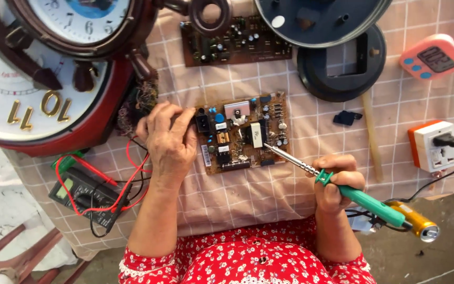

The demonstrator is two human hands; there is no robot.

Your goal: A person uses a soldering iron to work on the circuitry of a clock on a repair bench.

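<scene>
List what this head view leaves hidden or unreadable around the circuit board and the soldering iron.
- Circuit board: its left edge is covered by the left hand.
- Soldering iron: the grip is wrapped by the right hand; whether the tip touches the board is too small to tell.
- Multimeter: partly hidden under red and black leads.
- Second board: cut off by the top edge.

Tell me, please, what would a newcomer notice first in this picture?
First, the brown circuit board at the centre of the checked cloth, steadied by the left hand. The right hand aims a green-handled soldering iron at it. Large wall clocks fill the upper left.
</scene>
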